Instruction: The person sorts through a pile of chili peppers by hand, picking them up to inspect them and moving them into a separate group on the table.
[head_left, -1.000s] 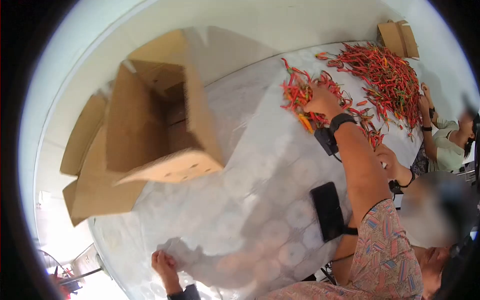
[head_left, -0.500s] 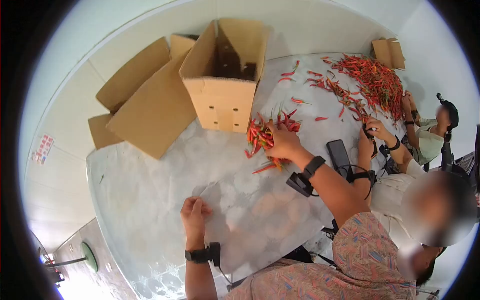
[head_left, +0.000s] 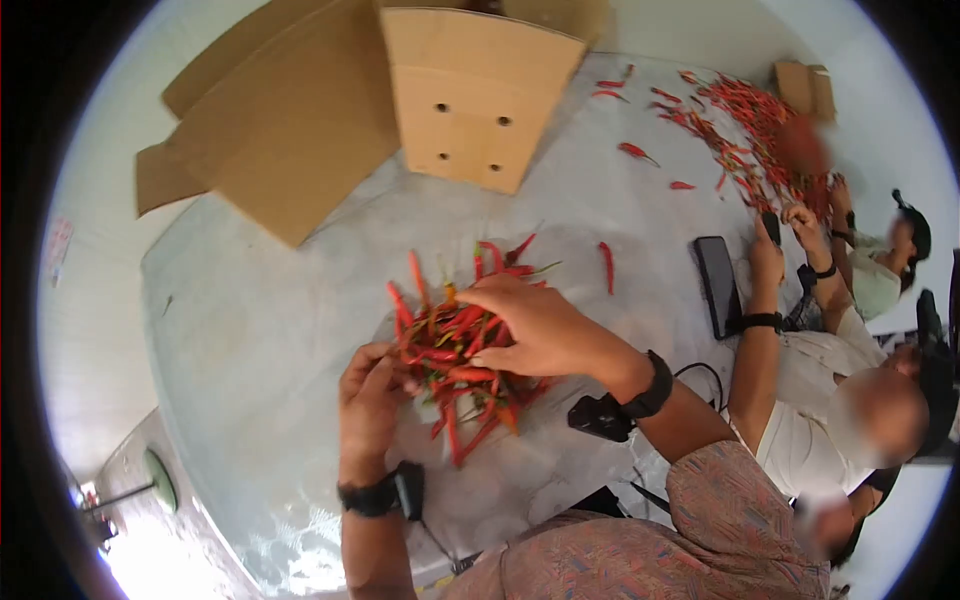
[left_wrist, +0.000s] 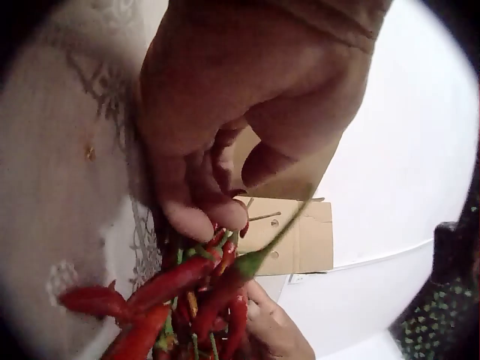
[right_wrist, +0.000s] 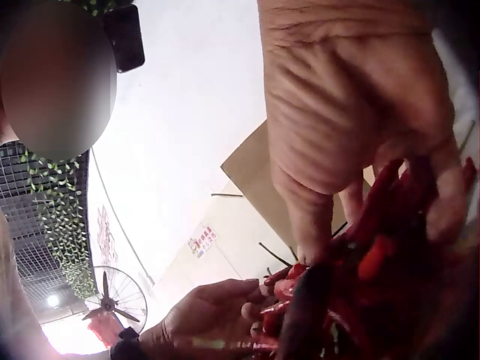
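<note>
A loose bunch of red chili peppers (head_left: pixel 460 350) lies on the covered table in front of me, some stems and tips sticking outward. My right hand (head_left: pixel 545 325) bends over its right side, thumb and fingers spread round the peppers; in the right wrist view its fingers (right_wrist: pixel 311 225) curl about several of them. At the left edge of the bunch, my left hand (head_left: pixel 370 405) has its fingertips curled in against the peppers. The left wrist view shows these fingertips (left_wrist: pixel 191 221) pinching at red chilies (left_wrist: pixel 180 281), with a green stem rising beside them.
An upright cardboard box (head_left: pixel 480 90) stands behind the bunch, beside flattened cardboard (head_left: pixel 290 130). Single chilies (head_left: pixel 606 268) lie to the right, before a large chili heap (head_left: pixel 745 115). A phone (head_left: pixel 716 285) lies near another person's hands (head_left: pixel 768 262).
My right hand has brought the bunch of chilies from the far right heap, past the box, to the table before me. My left hand has moved forward to meet it.
</note>
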